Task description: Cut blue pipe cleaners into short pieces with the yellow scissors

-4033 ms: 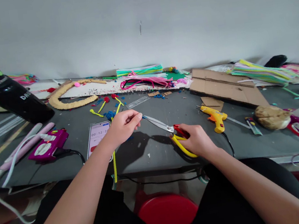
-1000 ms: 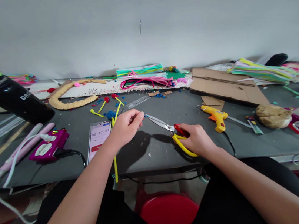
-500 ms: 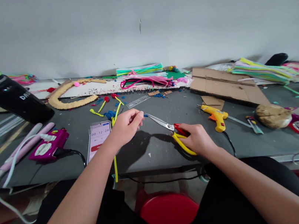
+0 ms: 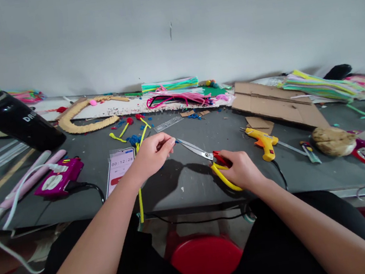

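Note:
My left hand [image 4: 158, 151] is pinched closed around a small blue piece [image 4: 177, 141], perhaps pipe cleaner, whose end pokes out past the fingertips. Scissors [image 4: 195, 149] with silver blades and red-and-yellow handles are gripped in my right hand [image 4: 239, 168]. Their tips point left and meet the blue end at my left fingers; the blades look nearly closed. Under and behind my left wrist runs a yellow-green pipe cleaner [image 4: 141, 206], hanging over the table edge. Just behind my left hand lie blue fuzzy bits [image 4: 134, 139] and yellow stems with red tips [image 4: 145, 126].
A phone [image 4: 119, 160] showing a timer lies left of my left hand. A yellow glue gun [image 4: 265, 142] is right of my right hand. Behind are a clear ruler [image 4: 168, 124], pink pipe cleaners [image 4: 180, 99] and cardboard [image 4: 277, 106]. A black vacuum-like device [image 4: 11, 117] stands left.
Almost nothing differs. The scissors' yellow handle has shifted very slightly to the right; both hands stay where they were.

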`<state>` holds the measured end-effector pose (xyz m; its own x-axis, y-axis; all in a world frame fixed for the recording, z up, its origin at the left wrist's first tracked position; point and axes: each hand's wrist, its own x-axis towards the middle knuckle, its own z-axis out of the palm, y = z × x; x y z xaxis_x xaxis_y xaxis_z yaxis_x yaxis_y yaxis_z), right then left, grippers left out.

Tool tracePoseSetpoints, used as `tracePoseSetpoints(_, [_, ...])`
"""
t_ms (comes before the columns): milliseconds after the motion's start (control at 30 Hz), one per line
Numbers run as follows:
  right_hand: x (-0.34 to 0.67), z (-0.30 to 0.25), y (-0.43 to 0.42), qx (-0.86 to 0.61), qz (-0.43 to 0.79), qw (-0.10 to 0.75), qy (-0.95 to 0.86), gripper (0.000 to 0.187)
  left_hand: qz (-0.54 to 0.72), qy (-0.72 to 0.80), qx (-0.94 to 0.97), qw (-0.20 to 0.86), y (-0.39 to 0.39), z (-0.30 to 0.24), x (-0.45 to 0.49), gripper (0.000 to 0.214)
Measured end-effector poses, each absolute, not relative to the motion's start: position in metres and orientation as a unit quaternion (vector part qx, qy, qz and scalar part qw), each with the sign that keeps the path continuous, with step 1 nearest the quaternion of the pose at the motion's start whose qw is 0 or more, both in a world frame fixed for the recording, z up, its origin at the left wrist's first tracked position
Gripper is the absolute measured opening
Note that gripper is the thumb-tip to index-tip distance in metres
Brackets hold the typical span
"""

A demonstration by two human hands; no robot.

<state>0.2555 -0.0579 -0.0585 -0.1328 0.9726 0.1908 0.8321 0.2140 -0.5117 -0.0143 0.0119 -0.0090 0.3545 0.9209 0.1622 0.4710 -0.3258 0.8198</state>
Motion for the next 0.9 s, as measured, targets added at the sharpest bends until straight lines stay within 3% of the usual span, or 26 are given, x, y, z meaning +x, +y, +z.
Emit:
tracePoseSetpoints(533, [0.2564,-0.0608,-0.0548,-0.602,0.144,0.254,-0.744,0.016,0.322,0.466,0.74,0.364,0.0118,-0.0092,-0.0135,0.031])
tracePoseSetpoints(900, [0.2545,-0.0565,-0.0576,-0.605,0.16,0.247,-0.74,0.029,0.326,0.459,0.746,0.355,0.014,-0.0105,-0.0148,0.028])
